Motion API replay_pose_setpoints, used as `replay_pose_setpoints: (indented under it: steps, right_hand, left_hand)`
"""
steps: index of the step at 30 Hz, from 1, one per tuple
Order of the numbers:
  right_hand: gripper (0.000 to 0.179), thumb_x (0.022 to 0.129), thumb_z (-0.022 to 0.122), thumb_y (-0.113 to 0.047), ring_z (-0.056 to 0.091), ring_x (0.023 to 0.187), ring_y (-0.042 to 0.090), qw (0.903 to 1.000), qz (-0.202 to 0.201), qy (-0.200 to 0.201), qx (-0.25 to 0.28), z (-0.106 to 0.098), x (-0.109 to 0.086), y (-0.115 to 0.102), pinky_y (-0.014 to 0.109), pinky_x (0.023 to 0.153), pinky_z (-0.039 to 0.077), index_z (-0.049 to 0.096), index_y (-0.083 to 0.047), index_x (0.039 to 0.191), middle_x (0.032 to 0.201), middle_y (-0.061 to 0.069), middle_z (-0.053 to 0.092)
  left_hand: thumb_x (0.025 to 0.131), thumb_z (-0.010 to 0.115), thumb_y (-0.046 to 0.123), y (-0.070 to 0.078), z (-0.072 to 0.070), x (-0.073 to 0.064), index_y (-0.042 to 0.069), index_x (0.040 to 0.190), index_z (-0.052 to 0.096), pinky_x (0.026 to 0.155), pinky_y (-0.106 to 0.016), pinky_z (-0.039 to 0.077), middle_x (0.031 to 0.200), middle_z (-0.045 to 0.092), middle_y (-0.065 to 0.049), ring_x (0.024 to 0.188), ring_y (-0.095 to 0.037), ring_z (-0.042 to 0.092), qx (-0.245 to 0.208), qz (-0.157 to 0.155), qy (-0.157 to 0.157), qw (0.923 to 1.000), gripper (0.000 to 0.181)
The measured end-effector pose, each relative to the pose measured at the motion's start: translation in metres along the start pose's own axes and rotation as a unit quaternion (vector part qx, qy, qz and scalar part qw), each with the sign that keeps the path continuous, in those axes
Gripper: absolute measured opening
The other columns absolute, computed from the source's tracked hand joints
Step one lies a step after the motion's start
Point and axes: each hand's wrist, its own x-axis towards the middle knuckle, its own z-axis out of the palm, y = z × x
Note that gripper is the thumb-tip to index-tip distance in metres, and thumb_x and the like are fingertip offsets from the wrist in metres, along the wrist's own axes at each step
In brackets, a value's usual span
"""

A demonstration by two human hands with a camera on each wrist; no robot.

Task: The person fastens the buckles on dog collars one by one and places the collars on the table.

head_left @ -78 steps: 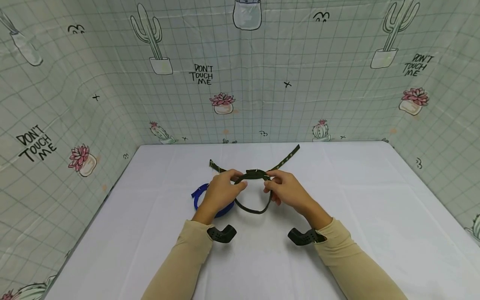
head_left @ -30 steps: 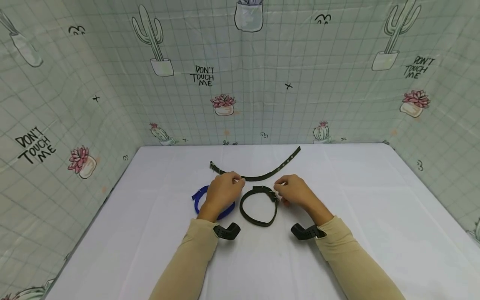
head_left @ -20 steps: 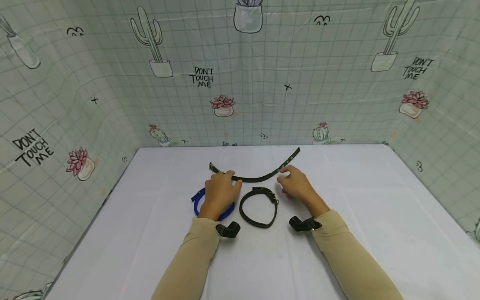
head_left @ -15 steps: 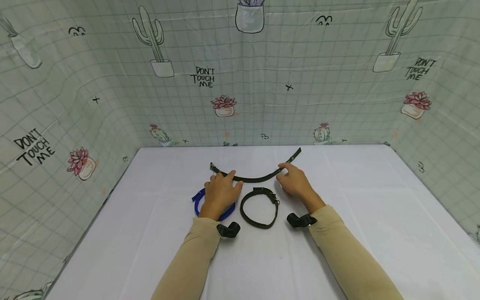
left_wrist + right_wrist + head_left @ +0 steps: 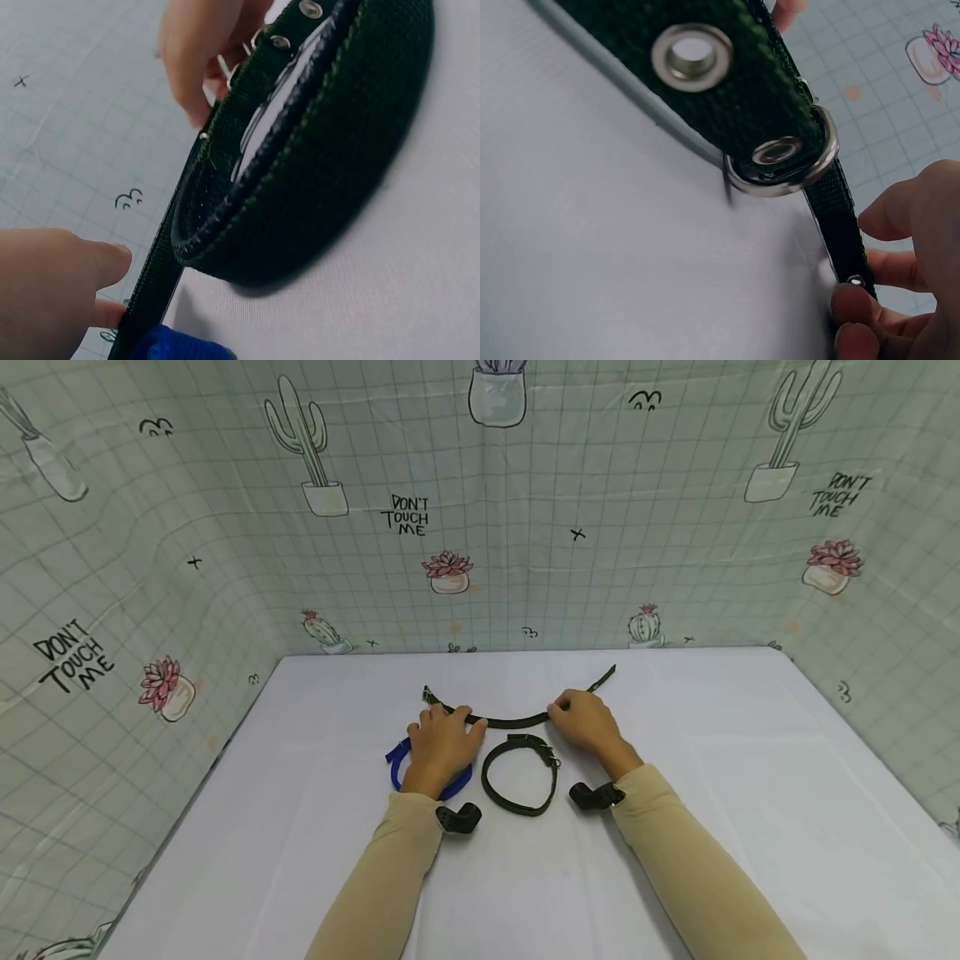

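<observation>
An unbuckled dark green dog collar (image 5: pixel 510 724) lies in a shallow curve across the back of the table. My right hand (image 5: pixel 587 724) pinches it on the right half, thumb and fingers on opposite sides of the strap in the right wrist view. With its fingers spread, my left hand (image 5: pixel 442 745) rests at the collar's left part, fingertips against the strap. Its buckle end (image 5: pixel 427 695) sticks out beyond that hand. A second green collar (image 5: pixel 489 791), buckled into a ring, sits nearer me between both hands. Beneath my left wrist, a blue collar (image 5: pixel 395 766) is partly hidden.
White cloth covers the table (image 5: pixel 750 793). A patterned curtain (image 5: pixel 525 468) rises behind its back edge and along both sides. Each wrist wears a black camera, one on the left (image 5: pixel 459 819) and one on the right (image 5: pixel 596 797).
Both hands have let go of the ringed green collar, now lower on the table. My right hand has taken hold of the unbuckled collar and slid its right end; my left has spread onto it.
</observation>
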Motion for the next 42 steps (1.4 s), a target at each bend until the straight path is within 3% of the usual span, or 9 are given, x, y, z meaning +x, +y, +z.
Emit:
replay_pose_setpoints:
  steps: [5, 13, 23, 26, 30, 32, 35, 39, 42]
  right_hand:
    - [0.027, 0.098, 0.057, -0.025, 0.061, 0.087, 0.029, 0.9997, -0.002, 0.02, 0.012, 0.001, -0.003, 0.001, 0.045, 0.079, 0.049, 0.074, -0.003, 0.1, 0.101, 0.014, 0.07]
    - [0.025, 0.096, 0.062, -0.025, 0.063, 0.089, 0.032, 0.9983, 0.012, 0.042, 0.039, 0.002, -0.007, 0.002, 0.046, 0.08, 0.049, 0.076, -0.004, 0.094, 0.101, 0.015, 0.072]
    - [0.019, 0.094, 0.064, -0.018, 0.066, 0.061, 0.015, 0.9835, 0.021, 0.06, 0.17, 0.004, -0.014, 0.003, 0.028, 0.058, 0.05, 0.075, -0.002, 0.095, 0.076, 0.007, 0.071]
    - [0.016, 0.094, 0.064, -0.014, 0.068, 0.062, 0.014, 0.9739, 0.02, 0.066, 0.216, 0.004, -0.013, 0.002, 0.025, 0.058, 0.053, 0.073, 0.0, 0.097, 0.081, 0.009, 0.072]
    - [0.017, 0.095, 0.064, -0.011, 0.072, 0.067, 0.018, 0.9607, 0.019, 0.083, 0.264, 0.003, -0.014, -0.004, 0.024, 0.06, 0.056, 0.071, 0.004, 0.1, 0.088, 0.015, 0.072]
    - [0.017, 0.096, 0.064, -0.009, 0.073, 0.068, 0.02, 0.9538, 0.018, 0.093, 0.285, 0.002, -0.015, -0.007, 0.026, 0.062, 0.057, 0.07, 0.005, 0.102, 0.091, 0.017, 0.07]
    - [0.016, 0.096, 0.064, -0.007, 0.073, 0.069, 0.022, 0.9449, 0.016, 0.103, 0.31, -0.001, -0.017, -0.012, 0.03, 0.065, 0.059, 0.069, 0.006, 0.104, 0.094, 0.018, 0.067]
    - [0.02, 0.096, 0.063, -0.008, 0.073, 0.069, 0.02, 0.942, 0.012, 0.107, 0.318, -0.004, -0.02, -0.018, 0.033, 0.068, 0.059, 0.069, 0.008, 0.108, 0.099, 0.019, 0.066]
    - [0.024, 0.097, 0.063, -0.01, 0.073, 0.069, 0.018, 0.9431, 0.009, 0.104, 0.316, -0.006, -0.024, -0.021, 0.031, 0.07, 0.059, 0.068, 0.008, 0.111, 0.102, 0.019, 0.068]
  left_hand:
    - [0.103, 0.047, 0.052, -0.002, 0.0, -0.001, 0.018, 0.143, 0.056, 0.106, -0.063, 0.03, 0.138, 0.049, -0.025, 0.131, -0.045, 0.042, 0.002, -0.006, 0.006, 1.0, 0.054]
    - [0.103, 0.048, 0.05, -0.002, 0.001, 0.0, 0.014, 0.131, 0.063, 0.104, -0.059, 0.034, 0.127, 0.064, -0.015, 0.124, -0.041, 0.051, 0.009, 0.008, 0.028, 0.9995, 0.048]
    - [0.101, 0.059, 0.037, -0.005, 0.007, 0.004, 0.01, 0.108, 0.074, 0.093, -0.051, 0.046, 0.098, 0.074, -0.007, 0.09, -0.032, 0.069, 0.002, 0.048, 0.12, 0.9916, 0.032]
    - [0.099, 0.065, 0.03, -0.006, 0.008, 0.006, 0.005, 0.108, 0.075, 0.092, -0.049, 0.049, 0.103, 0.074, -0.013, 0.09, -0.033, 0.07, -0.021, 0.059, 0.147, 0.9871, 0.028]
    - [0.097, 0.067, 0.023, -0.007, 0.009, 0.008, 0.001, 0.115, 0.072, 0.096, -0.048, 0.05, 0.126, 0.065, -0.024, 0.108, -0.039, 0.066, -0.08, 0.057, 0.176, 0.9795, 0.029]
    - [0.098, 0.067, 0.02, -0.006, 0.009, 0.009, -0.001, 0.12, 0.07, 0.097, -0.049, 0.05, 0.135, 0.057, -0.027, 0.115, -0.04, 0.063, -0.126, 0.053, 0.19, 0.9722, 0.03]
    - [0.098, 0.066, 0.016, -0.004, 0.008, 0.009, -0.003, 0.125, 0.067, 0.097, -0.046, 0.05, 0.142, 0.05, -0.028, 0.119, -0.037, 0.061, -0.216, 0.054, 0.21, 0.9521, 0.033]
    - [0.098, 0.063, 0.011, 0.0, 0.005, 0.009, -0.004, 0.127, 0.066, 0.092, -0.036, 0.054, 0.144, 0.05, -0.024, 0.115, -0.029, 0.065, -0.349, 0.041, 0.222, 0.9097, 0.032]
    - [0.098, 0.063, 0.012, 0.004, 0.001, 0.008, 0.0, 0.124, 0.069, 0.088, -0.033, 0.055, 0.143, 0.054, -0.016, 0.11, -0.025, 0.068, -0.42, 0.013, 0.222, 0.8799, 0.029]
